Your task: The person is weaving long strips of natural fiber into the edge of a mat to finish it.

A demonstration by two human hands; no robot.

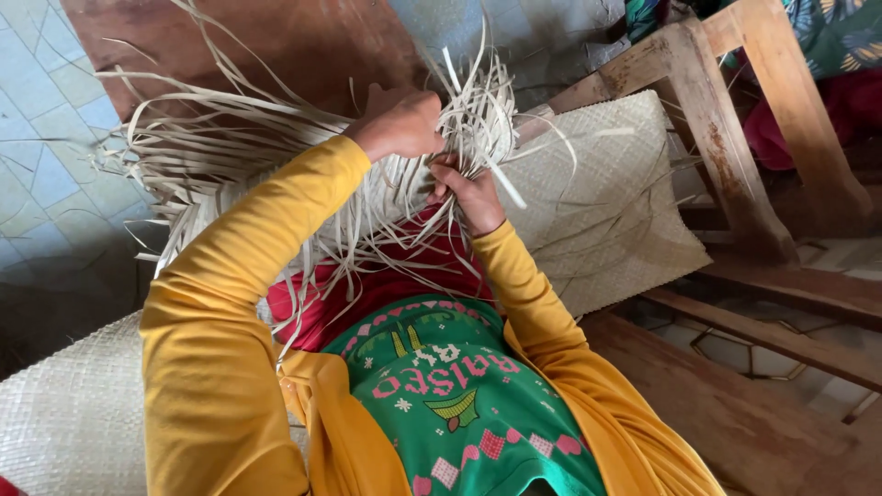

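Observation:
A bundle of long pale straw strips (276,156) fans out to the left over my lap and over a woven pale mat (606,211). My left hand (402,124), in a yellow sleeve, is closed around the gathered strips near the top of the bundle. My right hand (470,195) sits just below and to the right, fingers pinching several strips at the mat's unfinished edge. Loose strip ends stick up between the two hands.
A wooden chair frame (735,156) stands at the right, with wooden bench planks (772,340) below it. Another piece of woven mat (64,413) lies at the lower left. Blue tiled floor (37,119) shows at the left, a brown wooden board (303,46) beyond the strips.

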